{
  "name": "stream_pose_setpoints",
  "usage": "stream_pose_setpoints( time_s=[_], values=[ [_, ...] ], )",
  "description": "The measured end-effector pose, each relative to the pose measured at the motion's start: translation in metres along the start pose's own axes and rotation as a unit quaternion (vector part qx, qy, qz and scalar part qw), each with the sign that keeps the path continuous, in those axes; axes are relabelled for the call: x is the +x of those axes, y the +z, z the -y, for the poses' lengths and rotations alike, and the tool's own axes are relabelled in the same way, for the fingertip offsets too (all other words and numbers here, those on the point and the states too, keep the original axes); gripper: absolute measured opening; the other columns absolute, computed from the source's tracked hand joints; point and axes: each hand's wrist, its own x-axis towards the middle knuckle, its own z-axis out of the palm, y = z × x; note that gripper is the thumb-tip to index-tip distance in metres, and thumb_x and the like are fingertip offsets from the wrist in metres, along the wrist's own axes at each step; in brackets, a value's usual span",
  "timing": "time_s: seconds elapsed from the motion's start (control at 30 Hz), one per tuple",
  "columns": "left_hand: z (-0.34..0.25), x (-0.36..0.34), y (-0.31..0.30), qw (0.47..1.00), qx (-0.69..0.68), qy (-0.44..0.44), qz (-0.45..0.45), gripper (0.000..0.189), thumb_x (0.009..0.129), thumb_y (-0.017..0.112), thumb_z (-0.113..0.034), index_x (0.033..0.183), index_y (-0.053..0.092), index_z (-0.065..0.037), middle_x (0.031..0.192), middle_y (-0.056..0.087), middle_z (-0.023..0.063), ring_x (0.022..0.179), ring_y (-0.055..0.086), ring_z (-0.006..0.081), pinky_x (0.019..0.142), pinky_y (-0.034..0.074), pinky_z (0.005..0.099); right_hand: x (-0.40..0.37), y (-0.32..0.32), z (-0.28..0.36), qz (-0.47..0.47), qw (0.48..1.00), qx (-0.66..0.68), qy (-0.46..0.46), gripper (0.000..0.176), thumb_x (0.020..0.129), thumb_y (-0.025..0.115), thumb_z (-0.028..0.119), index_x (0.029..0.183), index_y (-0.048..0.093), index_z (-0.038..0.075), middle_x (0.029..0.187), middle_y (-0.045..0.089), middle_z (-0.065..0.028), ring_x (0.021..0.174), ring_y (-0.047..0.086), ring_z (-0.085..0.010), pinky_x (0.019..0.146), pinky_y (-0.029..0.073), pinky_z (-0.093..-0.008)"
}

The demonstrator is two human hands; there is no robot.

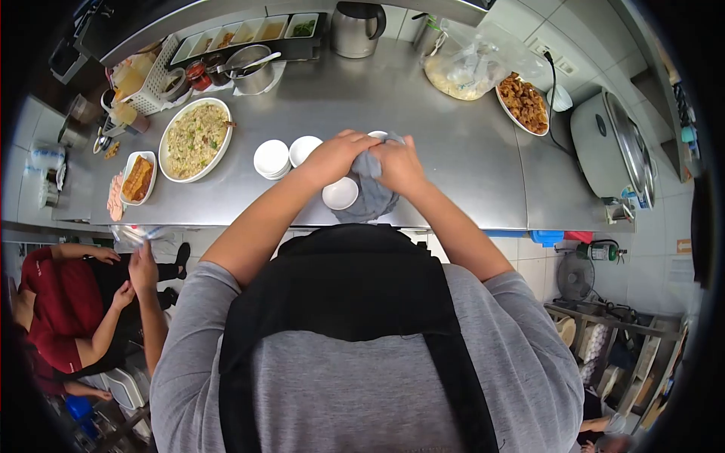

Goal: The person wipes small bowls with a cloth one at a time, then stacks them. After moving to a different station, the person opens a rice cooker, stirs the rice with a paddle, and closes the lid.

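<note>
My left hand [337,157] and my right hand [397,164] meet over the steel counter, both closed on a grey cloth [368,195] that hangs down between them to the counter's front edge. A white dish, mostly hidden, shows its rim behind my hands. Just left of the cloth, below my left hand, is a small white bowl [340,194]. Farther left stand a stack of small white bowls [272,158] and another white bowl [303,149] beside it, close to my left wrist.
Fried rice [195,141] fills an oval plate at the left. Behind are a metal pot [254,75], a kettle [355,30] and a plastic bag [464,68]. Fried food [522,104] and a rice cooker [604,147] are right. A person in red [60,302] is lower left.
</note>
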Motion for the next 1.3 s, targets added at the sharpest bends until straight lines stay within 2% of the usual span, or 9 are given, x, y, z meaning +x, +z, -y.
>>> stream_pose_setpoints(
  time_s=[0.17,0.23,0.5,0.67,0.77,0.87,1.1,1.27,1.3],
  values=[
    [-0.002,-0.001,-0.014,0.986,0.155,0.060,0.032,0.025,0.079,0.065,-0.008,0.103,0.071,-0.011,0.113,0.067,0.0022,0.114,0.057,0.0234,0.095,0.044,0.0375,-0.084,0.045,-0.024,-0.228,0.970,0.083,0.013,0.043,0.074,0.077,0.016,0.112,0.061,0.004,0.117,0.062,-0.0149,0.109,0.058,-0.0313,0.095,0.038,-0.0430],
    [-0.009,0.002,-0.018,0.994,0.097,0.033,0.044,0.022,0.083,0.065,-0.017,0.103,0.072,-0.013,0.103,0.070,0.0009,0.113,0.056,0.0211,0.095,0.040,0.0375,-0.102,0.069,-0.032,-0.246,0.888,0.301,0.245,0.050,0.080,0.074,0.014,0.125,0.055,-0.002,0.124,0.059,-0.0187,0.119,0.052,-0.0373,0.102,0.038,-0.0427],
    [-0.033,0.006,0.005,0.993,0.061,-0.058,-0.081,0.014,0.086,0.067,-0.020,0.095,0.071,-0.010,0.090,0.069,0.0077,0.090,0.063,0.0271,0.081,0.046,0.0373,-0.066,0.009,0.022,-0.344,0.898,0.265,0.066,0.062,0.090,0.064,0.012,0.142,0.033,-0.005,0.139,0.044,-0.0274,0.131,0.045,-0.0336,0.109,0.034,-0.0383],
    [-0.036,0.006,0.007,0.979,0.063,-0.060,-0.184,0.014,0.087,0.065,-0.012,0.099,0.069,-0.006,0.089,0.070,0.0081,0.087,0.065,0.0248,0.077,0.048,0.0353,-0.059,0.013,0.013,-0.285,0.626,0.694,0.214,0.055,0.096,0.056,0.012,0.143,0.032,-0.002,0.143,0.041,-0.0229,0.129,0.045,-0.0275,0.108,0.035,-0.0354],
    [-0.069,0.013,0.008,0.766,-0.523,-0.341,-0.153,0.019,0.097,0.055,-0.010,0.110,0.064,0.000,0.103,0.068,0.0044,0.093,0.064,0.0139,0.083,0.051,0.0292,-0.051,-0.024,0.040,-0.384,0.837,0.382,0.083,0.055,0.087,0.068,0.018,0.134,0.046,0.000,0.140,0.042,-0.0218,0.126,0.048,-0.0287,0.104,0.038,-0.0342],
    [-0.108,0.006,-0.004,0.626,-0.704,-0.308,-0.132,0.022,0.100,0.051,-0.010,0.116,0.061,0.000,0.108,0.067,0.0065,0.093,0.063,0.0141,0.085,0.050,0.0288,-0.036,-0.036,0.034,-0.395,0.898,0.195,-0.019,0.056,0.075,0.078,0.022,0.122,0.058,0.000,0.133,0.047,-0.0200,0.119,0.053,-0.0282,0.097,0.043,-0.0344],
    [-0.111,-0.011,-0.016,0.738,-0.601,-0.293,-0.088,0.019,0.098,0.054,-0.009,0.113,0.062,0.000,0.104,0.067,0.0047,0.092,0.061,0.0103,0.089,0.046,0.0264,-0.009,-0.043,0.020,-0.190,0.451,0.810,0.323,0.031,0.091,0.064,0.033,0.093,0.065,0.002,0.081,0.065,-0.0077,0.069,0.064,-0.0171,0.061,0.052,-0.0325],
    [-0.093,-0.052,-0.039,0.910,-0.348,-0.225,-0.002,0.013,0.093,0.061,-0.010,0.102,0.069,-0.005,0.095,0.070,0.0033,0.088,0.063,0.0119,0.090,0.044,0.0292,-0.020,-0.030,0.003,-0.298,0.615,0.686,0.249,0.046,0.087,0.069,0.038,0.108,0.062,-0.002,0.095,0.067,-0.0131,0.083,0.067,-0.0236,0.075,0.053,-0.0368],
    [-0.080,-0.067,-0.034,0.975,-0.172,-0.138,0.015,0.012,0.090,0.064,-0.011,0.099,0.070,-0.008,0.095,0.070,0.0025,0.088,0.063,0.0133,0.090,0.042,0.0309,-0.018,-0.025,0.005,-0.334,0.836,0.407,0.155,0.052,0.086,0.070,0.036,0.117,0.057,-0.003,0.109,0.063,-0.0165,0.093,0.064,-0.0280,0.084,0.050,-0.0392]
  ],
)
